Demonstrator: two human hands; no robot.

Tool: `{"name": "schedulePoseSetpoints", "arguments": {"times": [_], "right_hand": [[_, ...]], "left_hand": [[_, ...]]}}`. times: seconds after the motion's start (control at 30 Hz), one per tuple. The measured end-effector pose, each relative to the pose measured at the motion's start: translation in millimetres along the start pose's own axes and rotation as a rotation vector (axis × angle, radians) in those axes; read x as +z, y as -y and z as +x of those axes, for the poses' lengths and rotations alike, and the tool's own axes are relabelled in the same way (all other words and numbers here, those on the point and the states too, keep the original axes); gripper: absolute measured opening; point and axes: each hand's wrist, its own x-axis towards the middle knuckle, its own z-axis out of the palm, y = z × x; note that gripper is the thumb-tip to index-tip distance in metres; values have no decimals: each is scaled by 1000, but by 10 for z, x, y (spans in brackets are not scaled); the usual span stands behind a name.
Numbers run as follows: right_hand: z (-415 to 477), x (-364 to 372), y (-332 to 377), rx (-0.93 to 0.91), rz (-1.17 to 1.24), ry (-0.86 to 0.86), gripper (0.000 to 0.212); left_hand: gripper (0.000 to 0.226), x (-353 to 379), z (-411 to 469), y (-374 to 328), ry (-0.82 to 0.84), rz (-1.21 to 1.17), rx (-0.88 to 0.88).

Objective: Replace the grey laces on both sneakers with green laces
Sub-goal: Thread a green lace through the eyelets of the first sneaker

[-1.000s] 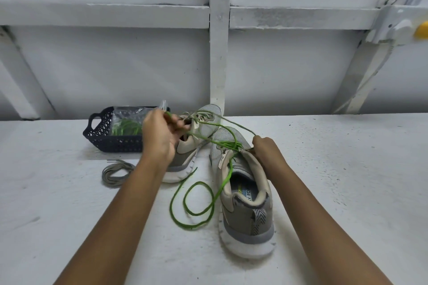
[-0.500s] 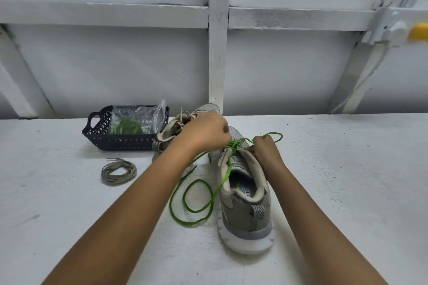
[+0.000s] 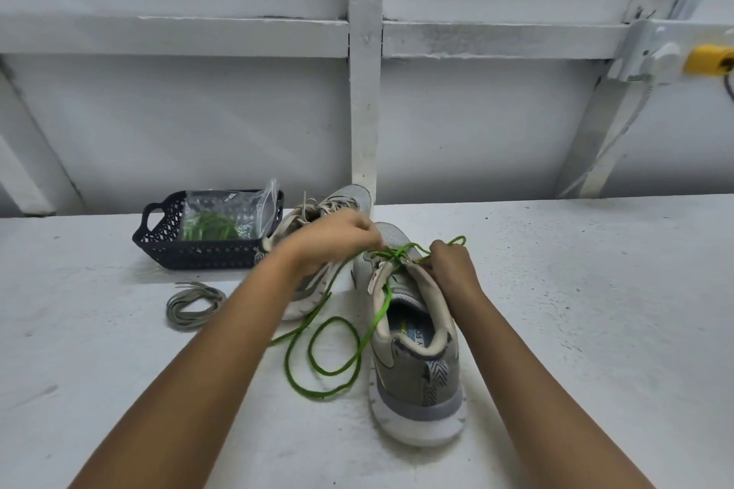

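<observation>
Head view: a green lace (image 3: 329,363) is seen part-threaded through the near sneaker (image 3: 417,369), which stands on the bench (image 3: 595,329) with its heel towards the camera. The left hand (image 3: 337,238) is held over the tongue with its fingers curled, and one strand of the lace appears to be pinched in them, though the fingertips are hidden. The right hand (image 3: 452,268) is closed on the other strand at the right-side eyelets, and a small loop stands out beyond its knuckles.

The step in hand is judged to be the crossing and pulling through of the upper eyelets. It is best done if each strand is gripped close to its tip, fed squarely into its eyelet and drawn until the crossing lies flat. The two free ends should be kept about equal. The slack looped on the bench beside the sneaker should be drawn up without being allowed to knot.

The far sneaker (image 3: 337,202), just behind the left hand, is laced with a pale lace and is judged not yet dealt with. A dark lattice basket (image 3: 198,252) stands to the left by the wall. A clear plastic bag (image 3: 234,206) is propped in it, and green laces (image 3: 206,226) are seen inside the bag. A coil of grey lace (image 3: 192,304) lies on the bench in front of the basket, outside it.
</observation>
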Motion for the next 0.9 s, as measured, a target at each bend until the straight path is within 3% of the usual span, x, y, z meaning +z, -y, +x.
{"name": "schedulePoseSetpoints", "arguments": {"times": [0.13, 0.23, 0.43, 0.57, 0.7, 0.9], "right_hand": [[-26, -14, -1, -14, 29, -7, 23], [-34, -15, -2, -35, 29, -18, 36], [-61, -5, 5, -56, 6, -33, 36], [-82, -7, 1, -49, 8, -38, 31], [-91, -9, 1, -53, 16, -37, 30], [-49, -12, -7, -45, -69, -33, 30]], "left_hand": [[12, -448, -449, 76, 283, -358, 255], [17, -680, -597, 61, 415, -265, 256], [18, -278, -108, -326, 158, 603, 20], [22, 198, 251, -470, 138, 855, -92], [20, 393, 325, -400, 149, 912, -155], [15, 297, 194, -281, -107, 565, -57]]}}
